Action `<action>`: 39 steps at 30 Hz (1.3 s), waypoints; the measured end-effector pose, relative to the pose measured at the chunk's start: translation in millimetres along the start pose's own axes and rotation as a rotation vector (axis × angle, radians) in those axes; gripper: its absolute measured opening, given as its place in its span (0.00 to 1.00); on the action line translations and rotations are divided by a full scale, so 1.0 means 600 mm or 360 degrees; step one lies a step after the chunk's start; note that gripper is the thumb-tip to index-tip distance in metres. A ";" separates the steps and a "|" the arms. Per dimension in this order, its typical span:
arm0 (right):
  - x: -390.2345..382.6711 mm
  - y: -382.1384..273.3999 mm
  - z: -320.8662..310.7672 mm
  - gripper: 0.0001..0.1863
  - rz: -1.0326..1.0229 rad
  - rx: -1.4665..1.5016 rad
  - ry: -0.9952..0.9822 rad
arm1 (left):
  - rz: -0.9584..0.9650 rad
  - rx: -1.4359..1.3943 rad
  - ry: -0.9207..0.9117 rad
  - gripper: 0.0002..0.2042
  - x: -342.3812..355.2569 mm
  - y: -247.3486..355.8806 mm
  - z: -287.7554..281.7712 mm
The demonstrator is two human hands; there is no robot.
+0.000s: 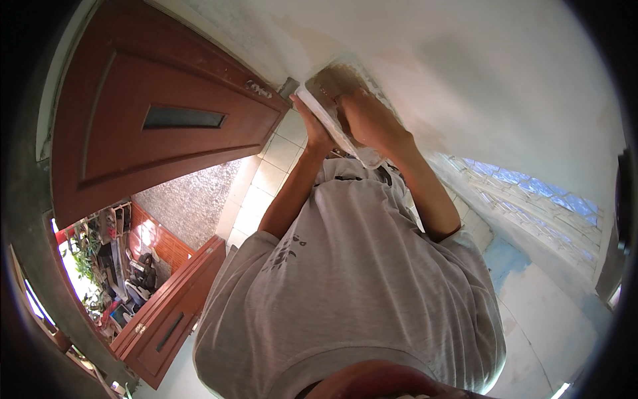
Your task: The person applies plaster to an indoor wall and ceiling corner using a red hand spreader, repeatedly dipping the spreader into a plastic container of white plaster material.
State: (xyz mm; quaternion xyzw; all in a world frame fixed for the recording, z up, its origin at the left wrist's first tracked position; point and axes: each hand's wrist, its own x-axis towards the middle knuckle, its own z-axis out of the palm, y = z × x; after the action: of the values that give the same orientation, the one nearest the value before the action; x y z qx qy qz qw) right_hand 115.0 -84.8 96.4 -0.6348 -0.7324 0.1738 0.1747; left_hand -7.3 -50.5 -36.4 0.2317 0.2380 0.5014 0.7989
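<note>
A long, thin white board (330, 124) is tilted in front of my chest, close to the wall. My left hand (315, 128) supports it from the left, with the palm and fingers against its side and far end. Just right of the board is my right hand (367, 121), its fingers curled in at the wall. Whatever it grips is hidden behind the hand and the board. Beyond both hands, a rough brownish patch (337, 74) shows on the pale wall (458, 73).
On the left stands a reddish-brown door (119, 133) with a narrow dark pane. A second brown door leaf (173, 319) opens below it, with plants and clutter outside. Pale tiles (269, 176) cover the floor. To the right is a latticed window (531, 189).
</note>
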 end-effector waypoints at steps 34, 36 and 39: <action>-0.001 -0.036 0.003 0.05 0.0110 0.0074 -0.0080 | -0.0013 -0.0151 0.0022 0.40 0.002 0.022 -0.028; 0.001 -0.048 -0.023 0.05 0.0069 0.0184 -0.0104 | -0.0064 -0.0220 0.0051 0.40 0.000 0.025 -0.037; 0.002 -0.059 -0.028 0.04 0.0245 0.0248 0.0039 | 0.0004 -0.0297 -0.0153 0.40 -0.001 0.036 -0.024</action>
State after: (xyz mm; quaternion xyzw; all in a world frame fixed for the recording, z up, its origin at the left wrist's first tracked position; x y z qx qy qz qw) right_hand 92.3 -88.0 128.1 -0.6756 -0.6636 0.2354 0.2185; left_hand -31.3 -41.0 -34.6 0.1804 0.1513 0.5108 0.8268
